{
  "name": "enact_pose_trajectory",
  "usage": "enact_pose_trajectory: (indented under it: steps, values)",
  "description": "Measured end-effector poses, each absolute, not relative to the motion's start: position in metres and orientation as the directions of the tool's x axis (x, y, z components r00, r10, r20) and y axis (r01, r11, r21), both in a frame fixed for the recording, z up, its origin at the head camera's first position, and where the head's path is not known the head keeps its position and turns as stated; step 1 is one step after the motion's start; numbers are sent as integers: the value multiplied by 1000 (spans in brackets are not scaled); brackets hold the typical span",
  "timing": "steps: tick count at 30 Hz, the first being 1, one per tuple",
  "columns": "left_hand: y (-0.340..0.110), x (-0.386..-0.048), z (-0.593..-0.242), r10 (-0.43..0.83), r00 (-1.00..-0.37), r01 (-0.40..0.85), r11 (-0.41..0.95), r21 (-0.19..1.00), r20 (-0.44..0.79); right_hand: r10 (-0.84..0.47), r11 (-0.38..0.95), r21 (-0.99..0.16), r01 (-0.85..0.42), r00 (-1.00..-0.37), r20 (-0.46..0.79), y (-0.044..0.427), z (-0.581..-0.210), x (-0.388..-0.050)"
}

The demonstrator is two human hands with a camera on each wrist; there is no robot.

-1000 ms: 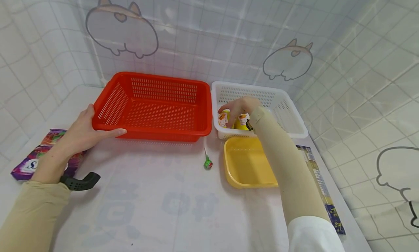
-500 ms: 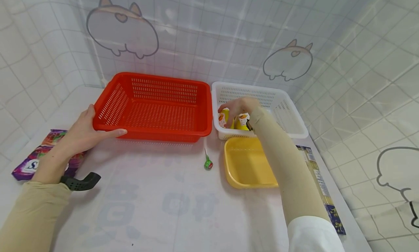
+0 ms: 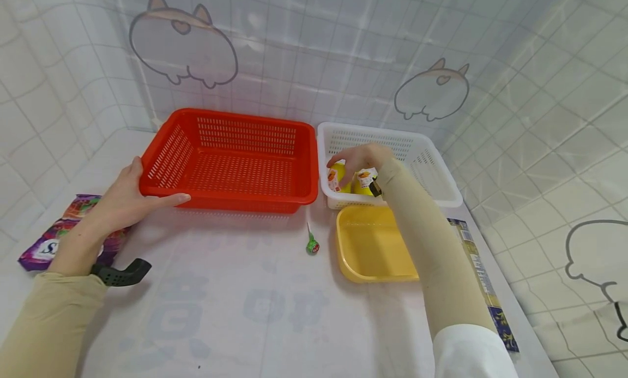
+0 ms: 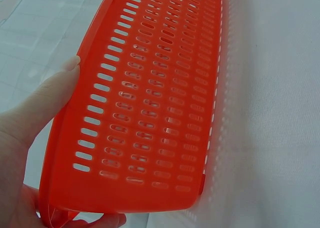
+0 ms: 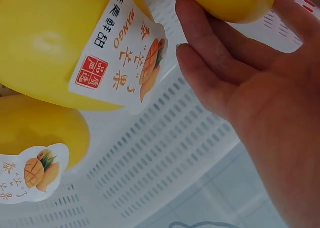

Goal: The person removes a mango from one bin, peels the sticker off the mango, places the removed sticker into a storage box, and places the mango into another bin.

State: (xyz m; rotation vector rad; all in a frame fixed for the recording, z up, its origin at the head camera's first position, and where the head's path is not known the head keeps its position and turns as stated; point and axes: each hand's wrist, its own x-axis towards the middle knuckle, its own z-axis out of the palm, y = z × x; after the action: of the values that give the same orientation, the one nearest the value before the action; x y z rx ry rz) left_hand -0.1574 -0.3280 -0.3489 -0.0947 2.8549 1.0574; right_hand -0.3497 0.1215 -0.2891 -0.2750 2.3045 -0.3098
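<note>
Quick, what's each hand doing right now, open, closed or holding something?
Left hand: holding the red rectangular perforated plastic basket by its near-left corner.
Right hand: holding a smooth, rounded yellow mango.

A glossy, grid-lined wall (image 3: 294, 51) stands at twelve o'clock, streaked with pale reflections and printed with cartoon animals (image 3: 183, 53) (one near eleven, another near two). A matching wall (image 3: 549, 149) rises at three; faint lettering (image 3: 300, 310) marks the white desk (image 3: 225, 258) around six.
</note>
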Motion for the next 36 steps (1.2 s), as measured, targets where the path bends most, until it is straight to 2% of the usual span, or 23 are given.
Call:
enact_pose_trajectory:
  steps: [9, 14, 23, 28, 36]
  values:
    - [-328, -159, -351, -23, -996, -75, 750, 657, -87, -301, 946, -297, -133, -700, -647, 124, -290, -352]
    - [-328, -159, -352, -26, -997, -68, 749, 659, -73, -345, 933, -303, -192, -715, -608, 126, -287, -352]
    - [-330, -159, -352, -19, -994, -83, 747, 660, -104, -450, 884, -398, -246, -681, -578, 132, -280, -353]
    - [-330, -158, -350, -18, -994, -86, 750, 656, -109, -475, 851, -496, -173, -659, -584, 136, -278, -354]
    - [-329, -158, -351, -13, -995, -75, 748, 659, -99, -487, 811, -573, -116, -676, -553, 142, -274, -353]
